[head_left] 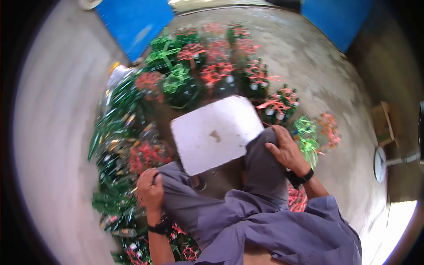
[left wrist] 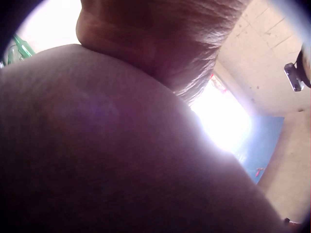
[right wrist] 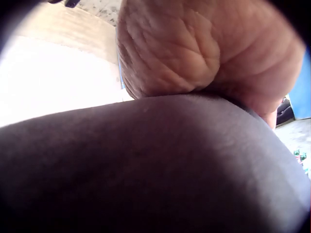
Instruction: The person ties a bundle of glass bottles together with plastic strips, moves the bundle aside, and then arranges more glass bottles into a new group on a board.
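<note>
My left hand (head_left: 150,190) rests on the left knee of the grey trousers (head_left: 183,194). My right hand (head_left: 289,152) rests on the other knee, its thumb apart from the fingers. Both wrist views show a palm, the left palm (left wrist: 150,43) and the right palm (right wrist: 170,53), lying against the trouser cloth, with the fingers mostly hidden. Between and beyond the knees is a white rectangular slab (head_left: 216,134) with a worn brown patch. Just past it stand green glass bottles bundled with red ribbon (head_left: 216,73) and light-green ribbon (head_left: 176,79).
Loose green bottles (head_left: 117,99) are heaped along the left wall (head_left: 53,110). More tied bundles (head_left: 307,132) stand beside the right knee. Blue panels (head_left: 134,24) are at the back. On the right are a cardboard box (head_left: 383,123) and a round white disc on a stand (head_left: 380,164).
</note>
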The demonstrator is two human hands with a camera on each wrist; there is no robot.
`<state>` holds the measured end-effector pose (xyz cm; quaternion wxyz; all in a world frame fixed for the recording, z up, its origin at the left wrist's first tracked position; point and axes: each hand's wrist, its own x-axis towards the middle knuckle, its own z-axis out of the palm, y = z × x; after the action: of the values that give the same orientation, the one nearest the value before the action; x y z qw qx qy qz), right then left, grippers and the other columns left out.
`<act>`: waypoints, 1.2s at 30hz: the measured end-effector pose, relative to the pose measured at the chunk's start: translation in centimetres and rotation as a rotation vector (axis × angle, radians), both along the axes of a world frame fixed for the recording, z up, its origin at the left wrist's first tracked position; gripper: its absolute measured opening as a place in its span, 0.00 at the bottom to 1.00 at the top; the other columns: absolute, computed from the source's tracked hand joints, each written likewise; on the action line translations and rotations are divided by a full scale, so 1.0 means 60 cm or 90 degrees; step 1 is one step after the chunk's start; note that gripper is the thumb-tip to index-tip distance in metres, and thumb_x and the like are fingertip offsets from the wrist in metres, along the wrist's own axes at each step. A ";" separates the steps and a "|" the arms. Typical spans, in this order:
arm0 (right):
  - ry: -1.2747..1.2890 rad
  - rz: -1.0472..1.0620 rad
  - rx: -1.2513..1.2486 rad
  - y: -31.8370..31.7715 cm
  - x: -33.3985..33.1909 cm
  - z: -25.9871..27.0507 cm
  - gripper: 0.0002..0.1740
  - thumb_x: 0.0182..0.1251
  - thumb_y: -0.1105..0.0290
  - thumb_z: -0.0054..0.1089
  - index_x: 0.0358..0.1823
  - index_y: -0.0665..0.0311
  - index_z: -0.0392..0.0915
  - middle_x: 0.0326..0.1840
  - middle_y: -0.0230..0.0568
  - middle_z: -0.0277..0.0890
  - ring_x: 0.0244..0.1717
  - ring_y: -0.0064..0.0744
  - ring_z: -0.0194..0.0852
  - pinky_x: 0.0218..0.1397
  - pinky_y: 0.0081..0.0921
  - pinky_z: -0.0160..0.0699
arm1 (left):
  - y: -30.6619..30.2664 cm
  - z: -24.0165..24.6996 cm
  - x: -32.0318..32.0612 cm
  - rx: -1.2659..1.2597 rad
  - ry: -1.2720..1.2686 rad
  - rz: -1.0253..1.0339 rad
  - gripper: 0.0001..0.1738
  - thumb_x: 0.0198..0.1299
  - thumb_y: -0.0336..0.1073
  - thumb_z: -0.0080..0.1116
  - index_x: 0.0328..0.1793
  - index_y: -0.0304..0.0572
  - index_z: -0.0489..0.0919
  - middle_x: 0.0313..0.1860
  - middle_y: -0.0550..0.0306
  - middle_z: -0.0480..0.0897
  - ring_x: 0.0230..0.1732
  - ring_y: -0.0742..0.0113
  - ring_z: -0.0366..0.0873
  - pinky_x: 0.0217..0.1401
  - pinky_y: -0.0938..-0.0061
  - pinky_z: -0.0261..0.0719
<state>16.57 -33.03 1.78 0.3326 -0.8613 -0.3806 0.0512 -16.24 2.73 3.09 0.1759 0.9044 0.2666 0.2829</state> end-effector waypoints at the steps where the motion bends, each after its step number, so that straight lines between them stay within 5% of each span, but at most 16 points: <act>1: 0.007 0.006 -0.004 -0.004 -0.001 0.003 0.39 0.73 0.55 0.63 0.76 0.69 0.62 0.75 0.61 0.63 0.77 0.58 0.61 0.80 0.42 0.62 | 0.000 -0.003 0.002 -0.012 -0.003 -0.036 0.09 0.60 0.31 0.66 0.46 0.39 0.85 0.49 0.51 0.88 0.56 0.49 0.83 0.64 0.58 0.76; 5: 0.035 0.002 0.022 -0.055 -0.014 0.003 0.44 0.76 0.44 0.57 0.78 0.72 0.58 0.79 0.63 0.60 0.80 0.59 0.57 0.81 0.43 0.60 | 0.004 -0.011 -0.004 -0.034 -0.005 -0.034 0.09 0.61 0.29 0.64 0.47 0.37 0.85 0.50 0.48 0.87 0.56 0.47 0.83 0.64 0.58 0.76; 7: 0.224 -0.041 0.064 -0.081 -0.021 0.002 0.42 0.78 0.43 0.53 0.79 0.69 0.57 0.79 0.61 0.61 0.79 0.57 0.60 0.79 0.40 0.62 | 0.008 -0.015 -0.007 -0.025 -0.005 -0.037 0.09 0.62 0.29 0.63 0.48 0.36 0.85 0.50 0.47 0.87 0.56 0.47 0.83 0.64 0.58 0.76; 11: 0.224 -0.131 0.106 -0.171 -0.037 -0.075 0.35 0.82 0.42 0.46 0.63 0.72 0.76 0.58 0.58 0.81 0.60 0.51 0.79 0.65 0.39 0.75 | 0.007 -0.014 -0.004 -0.039 0.006 -0.029 0.09 0.63 0.27 0.62 0.48 0.35 0.84 0.51 0.47 0.87 0.55 0.47 0.82 0.64 0.58 0.76; 14: 0.365 -0.233 0.059 -0.224 -0.050 -0.111 0.30 0.82 0.47 0.48 0.52 0.73 0.81 0.44 0.55 0.85 0.46 0.49 0.81 0.54 0.41 0.76 | 0.004 -0.012 -0.003 -0.035 0.004 -0.025 0.09 0.63 0.27 0.62 0.48 0.35 0.84 0.51 0.47 0.86 0.55 0.47 0.82 0.64 0.58 0.76; 15: 0.367 -0.225 0.062 -0.238 -0.049 -0.136 0.30 0.82 0.47 0.48 0.52 0.73 0.81 0.44 0.55 0.85 0.46 0.49 0.81 0.54 0.41 0.76 | 0.004 -0.013 -0.001 -0.040 0.001 -0.026 0.09 0.63 0.27 0.62 0.48 0.35 0.84 0.50 0.47 0.87 0.55 0.47 0.82 0.64 0.59 0.76; 17: 0.344 -0.246 0.036 -0.262 -0.047 -0.189 0.28 0.82 0.50 0.52 0.55 0.74 0.82 0.39 0.48 0.86 0.41 0.34 0.84 0.47 0.32 0.81 | 0.006 -0.011 0.007 -0.038 0.000 -0.024 0.09 0.62 0.27 0.62 0.48 0.36 0.84 0.50 0.48 0.87 0.55 0.47 0.82 0.64 0.59 0.77; 23: 0.351 -0.156 -0.087 -0.245 -0.029 -0.218 0.22 0.73 0.58 0.54 0.52 0.70 0.84 0.34 0.49 0.84 0.29 0.33 0.81 0.39 0.33 0.80 | -0.009 0.015 0.037 -0.014 0.030 -0.025 0.09 0.60 0.30 0.63 0.44 0.34 0.85 0.46 0.45 0.88 0.51 0.46 0.85 0.61 0.59 0.79; 25: 0.380 -0.117 -0.113 -0.238 -0.012 -0.231 0.18 0.72 0.64 0.54 0.51 0.71 0.84 0.35 0.49 0.84 0.32 0.39 0.84 0.41 0.35 0.80 | -0.014 0.024 0.046 -0.009 0.026 -0.017 0.08 0.59 0.30 0.63 0.43 0.36 0.85 0.45 0.48 0.88 0.50 0.47 0.85 0.59 0.59 0.80; 27: 0.219 0.035 -0.140 -0.252 -0.002 -0.272 0.15 0.71 0.70 0.54 0.51 0.71 0.83 0.40 0.50 0.85 0.40 0.46 0.85 0.46 0.36 0.81 | -0.016 0.020 0.042 0.011 0.019 0.010 0.09 0.58 0.32 0.64 0.43 0.39 0.85 0.46 0.51 0.88 0.51 0.49 0.85 0.60 0.59 0.79; 29: 0.162 0.047 -0.064 -0.250 0.006 -0.298 0.13 0.71 0.67 0.55 0.40 0.70 0.83 0.33 0.47 0.85 0.34 0.39 0.83 0.40 0.35 0.78 | -0.020 0.019 0.035 0.022 0.018 0.055 0.09 0.58 0.33 0.65 0.43 0.40 0.86 0.46 0.52 0.88 0.53 0.49 0.85 0.61 0.59 0.78; 32: -0.043 0.159 -0.181 -0.298 0.046 -0.425 0.11 0.70 0.71 0.55 0.45 0.67 0.84 0.41 0.48 0.86 0.42 0.46 0.85 0.45 0.35 0.81 | -0.020 0.019 0.026 0.035 0.028 0.066 0.10 0.58 0.35 0.66 0.44 0.42 0.86 0.47 0.54 0.89 0.56 0.51 0.84 0.63 0.59 0.76; 35: -0.119 0.232 -0.243 -0.275 0.051 -0.381 0.13 0.69 0.73 0.54 0.50 0.66 0.83 0.48 0.49 0.86 0.48 0.49 0.85 0.51 0.35 0.82 | -0.015 0.014 0.016 0.022 0.005 0.057 0.10 0.58 0.36 0.67 0.44 0.43 0.87 0.49 0.55 0.89 0.58 0.52 0.84 0.63 0.59 0.75; 36: -0.080 0.249 -0.173 -0.235 0.036 -0.304 0.13 0.68 0.75 0.54 0.50 0.67 0.83 0.47 0.49 0.87 0.48 0.48 0.85 0.51 0.35 0.83 | -0.013 0.013 0.014 0.024 0.004 0.052 0.10 0.58 0.37 0.66 0.45 0.43 0.86 0.49 0.55 0.89 0.58 0.52 0.83 0.64 0.59 0.75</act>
<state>18.75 -47.11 -16.45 0.1734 -0.8097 -0.5494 0.1117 -15.40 1.93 3.85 0.1458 0.8969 0.2987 0.2918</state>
